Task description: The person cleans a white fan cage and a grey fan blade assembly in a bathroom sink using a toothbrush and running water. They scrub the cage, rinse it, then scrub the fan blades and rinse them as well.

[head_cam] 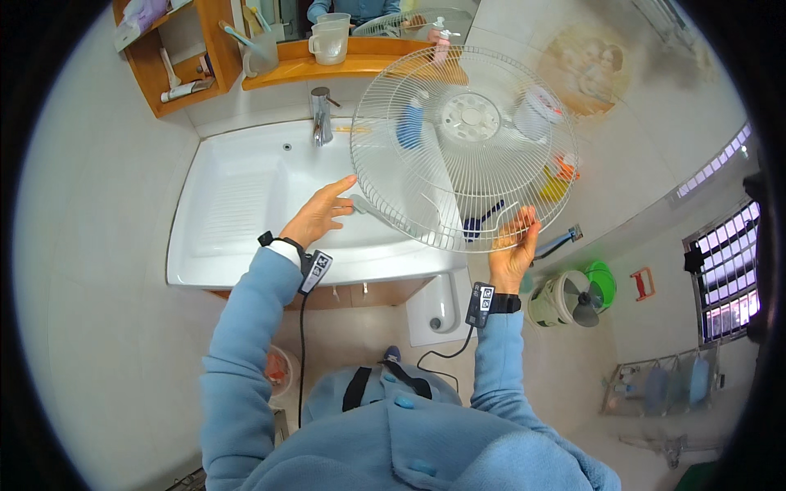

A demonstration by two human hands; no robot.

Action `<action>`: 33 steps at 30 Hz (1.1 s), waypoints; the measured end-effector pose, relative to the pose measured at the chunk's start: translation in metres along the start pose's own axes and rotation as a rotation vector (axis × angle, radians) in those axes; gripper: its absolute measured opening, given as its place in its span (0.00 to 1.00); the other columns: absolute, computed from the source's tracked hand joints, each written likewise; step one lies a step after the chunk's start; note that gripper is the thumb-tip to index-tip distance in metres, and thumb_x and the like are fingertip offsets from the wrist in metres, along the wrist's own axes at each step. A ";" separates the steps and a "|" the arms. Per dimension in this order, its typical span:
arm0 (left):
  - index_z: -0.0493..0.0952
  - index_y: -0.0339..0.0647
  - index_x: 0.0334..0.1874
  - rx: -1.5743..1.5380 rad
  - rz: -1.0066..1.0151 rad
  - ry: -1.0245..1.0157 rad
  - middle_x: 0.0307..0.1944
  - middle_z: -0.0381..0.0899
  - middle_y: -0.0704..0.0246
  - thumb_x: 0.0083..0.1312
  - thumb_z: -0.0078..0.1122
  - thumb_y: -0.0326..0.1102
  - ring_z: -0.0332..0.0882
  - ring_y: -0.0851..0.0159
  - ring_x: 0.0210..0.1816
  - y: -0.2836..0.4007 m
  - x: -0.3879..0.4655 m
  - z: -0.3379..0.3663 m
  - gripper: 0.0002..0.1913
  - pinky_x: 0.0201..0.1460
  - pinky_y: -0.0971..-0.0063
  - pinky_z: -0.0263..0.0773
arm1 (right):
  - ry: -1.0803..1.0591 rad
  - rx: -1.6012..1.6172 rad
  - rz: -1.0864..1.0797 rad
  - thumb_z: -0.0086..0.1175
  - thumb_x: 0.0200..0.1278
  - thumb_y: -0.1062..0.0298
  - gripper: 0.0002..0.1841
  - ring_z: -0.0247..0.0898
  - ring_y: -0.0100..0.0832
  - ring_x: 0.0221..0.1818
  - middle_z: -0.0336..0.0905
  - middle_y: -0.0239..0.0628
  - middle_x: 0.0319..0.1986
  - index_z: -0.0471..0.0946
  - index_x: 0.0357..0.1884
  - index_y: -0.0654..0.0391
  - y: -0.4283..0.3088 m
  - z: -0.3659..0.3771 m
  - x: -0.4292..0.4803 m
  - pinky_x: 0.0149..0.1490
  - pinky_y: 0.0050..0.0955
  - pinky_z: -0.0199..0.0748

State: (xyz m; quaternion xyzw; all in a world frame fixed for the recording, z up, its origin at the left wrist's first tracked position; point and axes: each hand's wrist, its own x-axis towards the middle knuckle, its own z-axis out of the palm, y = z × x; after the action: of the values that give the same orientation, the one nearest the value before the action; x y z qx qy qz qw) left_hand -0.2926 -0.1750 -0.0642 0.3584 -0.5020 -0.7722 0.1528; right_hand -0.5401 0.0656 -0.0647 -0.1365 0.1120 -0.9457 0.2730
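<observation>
A round wire fan guard [471, 178] is held up over the right part of the white washbasin [295, 245]. My right hand [514, 251] grips its lower right rim, fingers behind the wires. Near its left rim is my left hand [322, 212], fingers spread; whether a fingertip touches the rim I cannot tell. A pale grey-green handle [368, 208] lies in the basin beside the left fingers and runs behind the guard. Through the wires show a blue bottle [409, 126], a dark blue brush [473, 227], a white tub [535, 113] and a yellow bottle [552, 185].
A chrome faucet [321, 116] stands at the basin's back edge, below a wooden shelf [368, 64] with clear plastic cups [330, 43]. Grey fan blades [580, 301] rest on a white bucket [546, 304], beside a green bucket [602, 283]. A bin [284, 374] stands on the floor at left.
</observation>
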 end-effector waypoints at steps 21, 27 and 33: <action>0.65 0.29 0.49 0.087 0.485 0.175 0.36 0.71 0.69 0.48 0.77 0.42 0.70 0.73 0.36 -0.022 0.069 0.020 0.34 0.40 0.79 0.68 | -0.016 -0.075 0.191 0.54 0.66 0.68 0.06 0.60 0.21 0.31 0.65 0.25 0.28 0.69 0.38 0.54 -0.051 -0.069 0.085 0.38 0.21 0.63; 0.63 0.32 0.48 -0.160 0.520 0.124 0.34 0.68 0.70 0.50 0.77 0.37 0.70 0.74 0.37 -0.075 0.072 0.034 0.32 0.40 0.80 0.70 | -0.321 -0.218 0.314 0.54 0.67 0.61 0.09 0.61 0.21 0.32 0.68 0.25 0.30 0.68 0.37 0.53 -0.060 -0.026 0.086 0.44 0.23 0.62; 0.62 0.34 0.46 -0.148 0.504 0.143 0.34 0.69 0.69 0.53 0.74 0.36 0.69 0.75 0.35 -0.089 0.069 0.022 0.28 0.39 0.81 0.70 | 0.209 -1.015 -0.049 0.55 0.65 0.52 0.13 0.61 0.18 0.28 0.69 0.22 0.27 0.73 0.38 0.52 -0.005 0.061 0.051 0.35 0.20 0.61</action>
State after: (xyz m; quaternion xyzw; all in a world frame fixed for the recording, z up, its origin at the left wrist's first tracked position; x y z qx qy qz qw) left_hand -0.3451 -0.1608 -0.1653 0.2637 -0.5053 -0.7171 0.4012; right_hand -0.5641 0.0332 0.0041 -0.1591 0.5802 -0.7869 0.1375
